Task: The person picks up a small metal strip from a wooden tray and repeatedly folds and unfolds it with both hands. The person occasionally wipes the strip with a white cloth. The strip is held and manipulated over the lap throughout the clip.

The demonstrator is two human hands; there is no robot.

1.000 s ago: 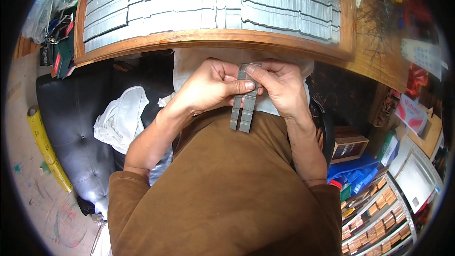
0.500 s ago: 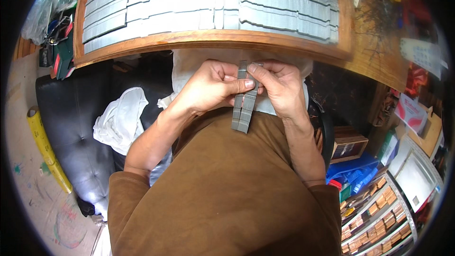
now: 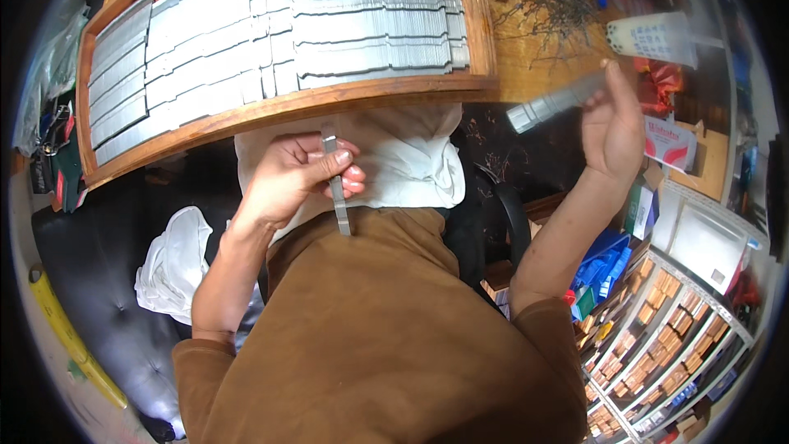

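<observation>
My left hand [image 3: 297, 177] holds a thin grey metal strip [image 3: 336, 189] upright over a white cloth [image 3: 411, 160] on my lap, just below the wooden tray's front rim [image 3: 288, 107]. My right hand [image 3: 615, 123] is raised out to the right above the wooden bench, gripping a thicker grey bundle of metal strips [image 3: 549, 104] that points left. The tray is filled with rows of the same grey strips [image 3: 279, 41]. The two hands are far apart.
A pile of small dark wire pieces [image 3: 559, 0] lies on the bench [image 3: 526, 74] past the tray. A white plastic container [image 3: 653, 37] lies at the right. Shelves of small boxes [image 3: 657, 353] stand at the lower right; a black seat [image 3: 99, 279] with white cloth is at the left.
The hands, which held the strips together in front of my chest, have split. My right hand swung up and right with most of the bundle; my left kept one thin strip.
</observation>
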